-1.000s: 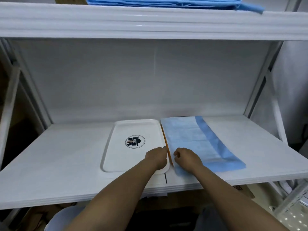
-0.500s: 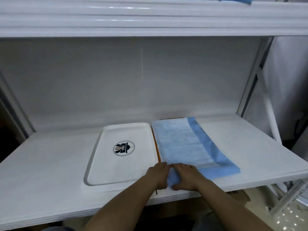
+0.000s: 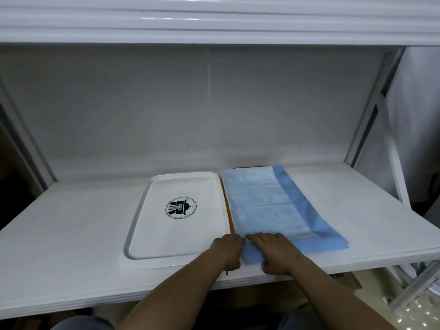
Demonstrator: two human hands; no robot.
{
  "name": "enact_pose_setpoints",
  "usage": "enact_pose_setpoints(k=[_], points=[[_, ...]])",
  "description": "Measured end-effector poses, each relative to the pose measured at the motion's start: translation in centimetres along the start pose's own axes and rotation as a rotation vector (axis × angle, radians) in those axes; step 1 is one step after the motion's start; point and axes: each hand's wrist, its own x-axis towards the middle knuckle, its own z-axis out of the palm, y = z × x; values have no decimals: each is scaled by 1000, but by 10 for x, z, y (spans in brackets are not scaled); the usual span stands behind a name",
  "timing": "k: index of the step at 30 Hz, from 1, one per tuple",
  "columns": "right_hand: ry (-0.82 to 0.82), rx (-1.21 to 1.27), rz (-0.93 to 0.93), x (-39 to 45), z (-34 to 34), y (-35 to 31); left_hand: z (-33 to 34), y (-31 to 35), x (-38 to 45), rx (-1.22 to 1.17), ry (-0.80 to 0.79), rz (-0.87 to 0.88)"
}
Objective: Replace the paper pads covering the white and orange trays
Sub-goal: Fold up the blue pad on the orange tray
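A white tray (image 3: pixel 152 234) with a round dark logo lies uncovered on the shelf. Right beside it, a blue paper pad (image 3: pixel 266 206) covers the orange tray (image 3: pixel 228 210), of which only a thin orange left edge shows. The pad overhangs that tray on the right. Both hands are at the pad's near left corner. My left hand (image 3: pixel 228 251) has its fingers curled down at the pad's left edge. My right hand (image 3: pixel 276 252) lies on the pad with its fingers stretched toward the left hand. The pad is slightly bunched between them.
The trays lie on a white shelf board (image 3: pixel 71 234) with a white back wall. Another shelf (image 3: pixel 214 20) runs overhead. A slanted metal strut (image 3: pixel 371 110) stands at the right. Metal shelf parts (image 3: pixel 419 287) show below at the right.
Both hands have slid nearer along the pad's left edge to its near corner, and the pad has bunched between them. The view has tilted down.
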Motion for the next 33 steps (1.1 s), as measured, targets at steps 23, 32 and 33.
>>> enact_pose_setpoints(k=[23,32,33], points=[[526,411,360,8,-12,2,-11,0,18,-439,327,-50],[725,324,217,-1,-14,-3,-47,-3,38,-554,442,40],[709,305,195,-3,-12,-2,-49,-3,38,-486,430,63]])
